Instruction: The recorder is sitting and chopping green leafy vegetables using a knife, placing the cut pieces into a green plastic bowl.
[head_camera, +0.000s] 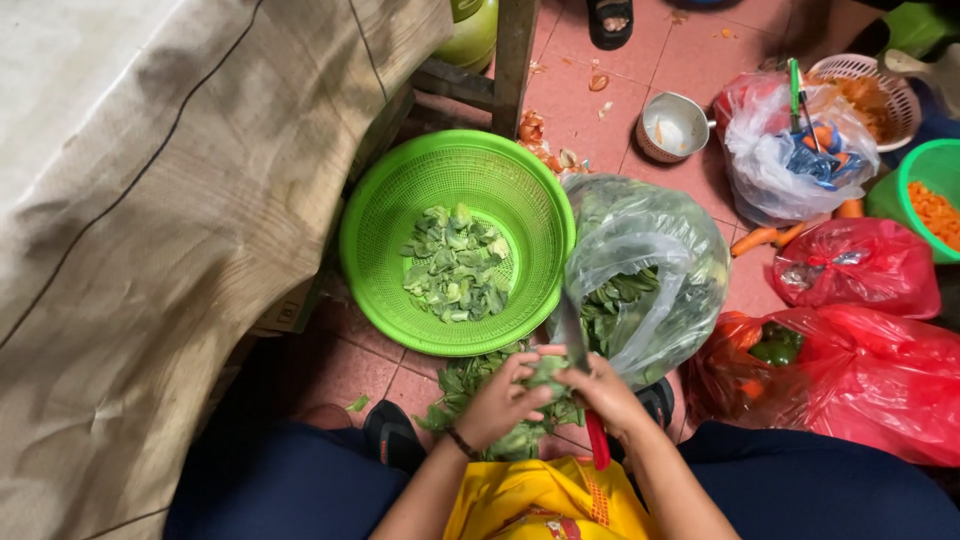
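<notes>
My left hand (500, 400) grips a bunch of leafy green vegetable (470, 385) held low over the floor, between my knees. My right hand (605, 395) is closed on a knife with a red handle (598, 440); its blade (573, 335) points away from me and rests against the greens. Just beyond the hands stands a bright green plastic colander basket (370, 230) holding cut pieces of green vegetable (455, 265). To the right of the basket, a clear plastic bag (650, 260) is stuffed with more leafy greens.
Red plastic bags (870, 330) lie at the right, one showing a green pepper (775, 345). Farther back are a small metal pot (672, 127), a clear bag (790, 150), loose carrots (760, 238), a green bowl of carrot pieces (935, 205) and a cloth-covered surface (150, 200) at left.
</notes>
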